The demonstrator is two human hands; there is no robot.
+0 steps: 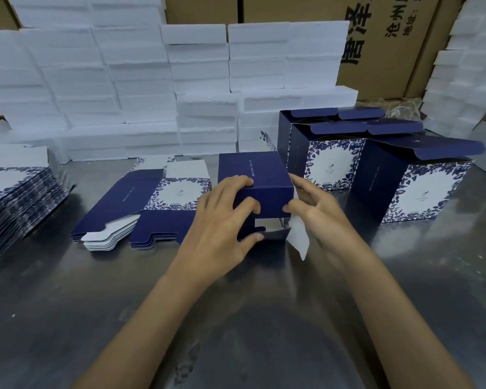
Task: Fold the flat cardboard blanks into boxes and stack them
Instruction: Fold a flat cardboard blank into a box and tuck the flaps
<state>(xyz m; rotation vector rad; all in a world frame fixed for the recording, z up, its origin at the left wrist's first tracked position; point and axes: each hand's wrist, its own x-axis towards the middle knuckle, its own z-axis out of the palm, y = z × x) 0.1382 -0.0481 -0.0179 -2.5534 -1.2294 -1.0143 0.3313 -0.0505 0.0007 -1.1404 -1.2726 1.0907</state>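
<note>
Cardboard blanks (141,203), navy with a white floral panel, lie in a flat pile on the steel table (68,318), just left of the half-folded box (260,186). That box stands mid-table. Behind it rises a wall of white foam blocks (124,80). Right of it stand finished boxes (415,183) with lids open. Far left of it sits a taller stack of blanks (14,197). The left hand (225,220) curls round its near edge, thumb on a lower flap; the right hand (317,209) pinches the white side flap (299,237).
</note>
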